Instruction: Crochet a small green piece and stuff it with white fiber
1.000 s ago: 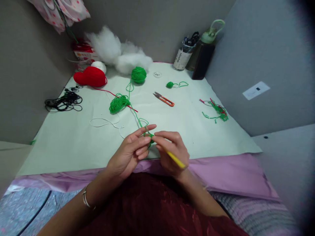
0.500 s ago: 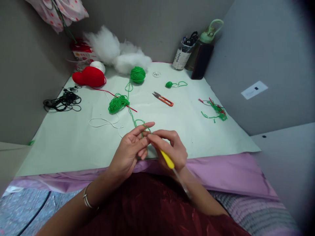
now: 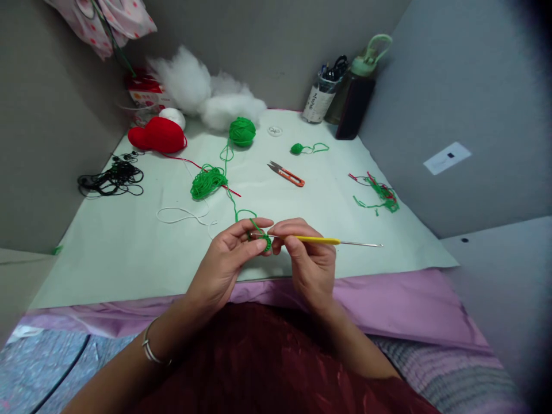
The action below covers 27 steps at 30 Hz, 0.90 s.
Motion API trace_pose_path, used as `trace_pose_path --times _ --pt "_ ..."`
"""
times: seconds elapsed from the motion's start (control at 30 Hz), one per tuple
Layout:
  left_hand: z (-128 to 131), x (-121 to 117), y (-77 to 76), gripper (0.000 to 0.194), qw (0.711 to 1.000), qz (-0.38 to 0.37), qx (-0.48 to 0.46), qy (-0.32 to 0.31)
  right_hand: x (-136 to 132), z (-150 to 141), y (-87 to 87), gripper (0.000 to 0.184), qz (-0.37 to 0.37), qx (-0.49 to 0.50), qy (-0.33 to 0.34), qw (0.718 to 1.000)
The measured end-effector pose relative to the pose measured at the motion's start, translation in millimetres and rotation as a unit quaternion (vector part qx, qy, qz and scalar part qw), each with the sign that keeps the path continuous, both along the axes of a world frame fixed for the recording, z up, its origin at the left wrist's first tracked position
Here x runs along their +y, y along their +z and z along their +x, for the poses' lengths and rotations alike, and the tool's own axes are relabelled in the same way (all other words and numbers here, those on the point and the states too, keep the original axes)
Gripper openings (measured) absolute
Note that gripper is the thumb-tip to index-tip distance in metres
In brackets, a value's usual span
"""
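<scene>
Left hand (image 3: 224, 256) pinches green crocheted piece (image 3: 268, 244); right hand (image 3: 314, 267) grips yellow-handled hook (image 3: 321, 240), 1 end at piece. Orange snips (image 3: 286, 173) lie farther.

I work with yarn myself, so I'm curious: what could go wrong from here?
The yellow-handled hook, held in the right hand, might slip from the small green piece pinched by the left hand. The green bundle might tangle with the red strand that crosses it. The snips lie with blade tips apart, so yarn dragged against them might catch.
</scene>
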<state>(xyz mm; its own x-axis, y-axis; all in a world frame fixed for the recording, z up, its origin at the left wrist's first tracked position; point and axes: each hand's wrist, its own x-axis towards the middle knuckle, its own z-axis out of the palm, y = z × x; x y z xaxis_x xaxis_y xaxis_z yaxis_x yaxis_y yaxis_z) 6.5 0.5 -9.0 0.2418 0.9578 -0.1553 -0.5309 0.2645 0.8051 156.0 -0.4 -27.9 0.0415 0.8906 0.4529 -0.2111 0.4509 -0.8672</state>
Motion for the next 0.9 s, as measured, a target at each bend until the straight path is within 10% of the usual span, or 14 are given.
trace_pose_path --times 0.3,0.63,0.9 --pt "-2 -1 4.7 0.038 0.999 -0.028 -0.020 -0.013 -3 1 2.6 0.018 0.001 -0.009 0.000 1.000" --pt "-7 2 4.3 0.030 0.989 -0.090 -0.090 -0.081 8 11 8.5 0.023 -0.195 0.135 0.054 0.970" --pt "1 -4 -1.7 0.031 1.000 0.018 0.017 0.007 -2 -1 3.1 0.014 -0.031 0.015 0.013 0.999"
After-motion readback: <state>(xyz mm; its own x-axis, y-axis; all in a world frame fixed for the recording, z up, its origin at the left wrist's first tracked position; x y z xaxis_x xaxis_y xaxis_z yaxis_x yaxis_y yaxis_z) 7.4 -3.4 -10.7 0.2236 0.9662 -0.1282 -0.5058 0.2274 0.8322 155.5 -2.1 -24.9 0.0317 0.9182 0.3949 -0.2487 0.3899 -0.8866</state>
